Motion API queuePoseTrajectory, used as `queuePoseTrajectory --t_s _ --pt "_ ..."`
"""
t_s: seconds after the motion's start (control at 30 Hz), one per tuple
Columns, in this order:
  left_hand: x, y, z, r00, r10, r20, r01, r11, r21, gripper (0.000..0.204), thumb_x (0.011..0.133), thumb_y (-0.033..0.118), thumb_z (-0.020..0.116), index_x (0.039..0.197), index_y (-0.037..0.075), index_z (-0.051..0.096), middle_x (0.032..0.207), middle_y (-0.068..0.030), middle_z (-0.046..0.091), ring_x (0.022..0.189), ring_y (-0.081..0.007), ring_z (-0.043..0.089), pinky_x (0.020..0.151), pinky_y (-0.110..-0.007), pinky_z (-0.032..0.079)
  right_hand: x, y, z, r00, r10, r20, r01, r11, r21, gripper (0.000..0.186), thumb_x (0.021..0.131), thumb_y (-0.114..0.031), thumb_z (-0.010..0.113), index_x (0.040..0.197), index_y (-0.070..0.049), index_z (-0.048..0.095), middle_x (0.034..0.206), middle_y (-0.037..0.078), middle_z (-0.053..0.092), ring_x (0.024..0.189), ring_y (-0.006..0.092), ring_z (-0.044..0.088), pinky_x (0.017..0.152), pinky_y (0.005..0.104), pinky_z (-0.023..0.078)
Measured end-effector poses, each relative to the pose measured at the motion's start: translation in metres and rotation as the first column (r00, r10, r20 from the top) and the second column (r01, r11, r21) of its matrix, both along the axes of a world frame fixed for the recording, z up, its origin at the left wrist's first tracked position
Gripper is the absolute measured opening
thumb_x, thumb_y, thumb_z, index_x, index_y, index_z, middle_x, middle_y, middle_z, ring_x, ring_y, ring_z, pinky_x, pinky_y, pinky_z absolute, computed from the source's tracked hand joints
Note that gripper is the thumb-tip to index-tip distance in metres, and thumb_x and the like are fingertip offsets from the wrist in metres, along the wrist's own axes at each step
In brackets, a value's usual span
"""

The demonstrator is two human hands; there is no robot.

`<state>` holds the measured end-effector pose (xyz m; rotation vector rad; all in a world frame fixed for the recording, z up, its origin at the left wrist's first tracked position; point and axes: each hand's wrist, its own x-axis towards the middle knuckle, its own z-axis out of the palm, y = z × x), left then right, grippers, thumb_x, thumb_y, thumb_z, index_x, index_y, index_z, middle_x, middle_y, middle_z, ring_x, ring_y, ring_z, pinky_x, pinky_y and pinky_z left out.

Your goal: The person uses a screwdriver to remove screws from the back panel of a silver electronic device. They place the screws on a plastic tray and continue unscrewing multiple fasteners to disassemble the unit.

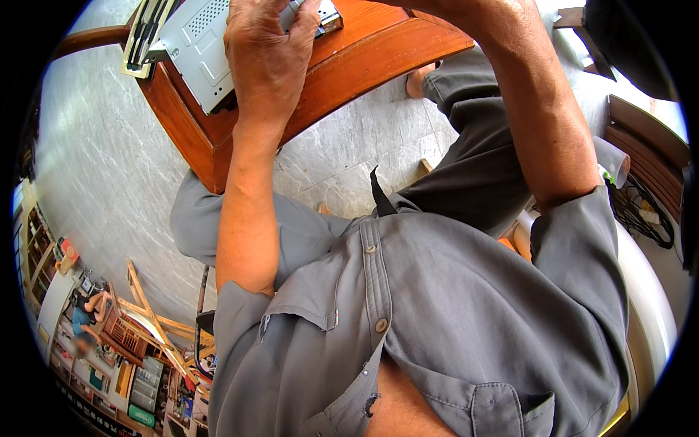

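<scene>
A silver sheet-metal case (195, 54) with small round vent holes lies on a reddish-brown wooden table (378, 60) at the top. Its cream front panel (143, 36) has dark slots and faces left. Over the metal case, my left hand (268, 54) is closed, thumb and fingers bent together. Its fingertips run into the picture's top edge, so what they hold is hidden. From the right, my right forearm (528, 87) reaches up and across toward the table; the right hand itself lies beyond the top edge.
My legs in grey trousers (466, 124) are beside the table, over a grey tiled floor (102, 138). Dark cables (644, 211) hang by a brown slatted piece at right. Wooden frames (156, 320) and another person (86, 320) are at lower left.
</scene>
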<state>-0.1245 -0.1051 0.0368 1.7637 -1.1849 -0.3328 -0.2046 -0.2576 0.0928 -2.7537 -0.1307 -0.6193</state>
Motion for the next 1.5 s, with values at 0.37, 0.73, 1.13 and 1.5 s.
queuePoseTrajectory --t_s 0.37,0.73,1.13,1.5 --pt "0.006 -0.001 -0.017 0.998 0.026 0.065 -0.023 0.998 -0.05 0.023 0.094 -0.001 0.066 0.117 0.002 0.066 0.108 -0.0141 0.061 0.1 -0.0262 0.066 0.086 -0.036 0.056 0.0 -0.007 -0.017 0.957 0.091 0.274 -0.106 0.993 0.042 0.03 0.099 0.004 0.061 0.127 0.002 0.053 0.095 0.02 0.073 0.074 0.0223 0.076 0.059 0.03 0.062" --pt "0.009 0.001 -0.017 0.983 0.018 0.182 -0.015 1.0 -0.022 0.011 0.093 0.002 0.069 0.103 0.002 0.063 0.1 -0.0123 0.06 0.097 -0.0284 0.06 0.086 -0.038 0.049 0.003 -0.009 -0.025 0.967 0.085 0.238 -0.125 0.98 0.155 0.028 0.099 0.005 0.059 0.126 -0.001 0.055 0.109 0.022 0.074 0.083 0.0288 0.078 0.068 0.034 0.066" --pt "0.008 -0.002 -0.014 0.985 0.032 0.169 -0.031 0.999 -0.008 0.012 0.092 0.005 0.07 0.097 0.001 0.06 0.094 -0.0114 0.057 0.093 -0.0288 0.057 0.085 -0.038 0.047 -0.004 -0.008 -0.016 0.979 0.075 0.187 -0.106 0.981 0.16 0.029 0.097 0.005 0.061 0.125 -0.001 0.057 0.094 0.02 0.073 0.079 0.0297 0.076 0.069 0.0372 0.064" --pt "0.008 -0.003 -0.016 0.979 0.033 0.2 -0.023 0.998 -0.055 0.011 0.094 0.007 0.07 0.096 0.0 0.061 0.092 -0.0128 0.058 0.092 -0.0298 0.058 0.085 -0.039 0.047 -0.01 -0.008 -0.017 0.967 0.048 0.252 -0.047 0.999 -0.011 0.029 0.1 0.0 0.06 0.128 0.0 0.053 0.091 0.019 0.073 0.072 0.0251 0.076 0.059 0.0316 0.062"
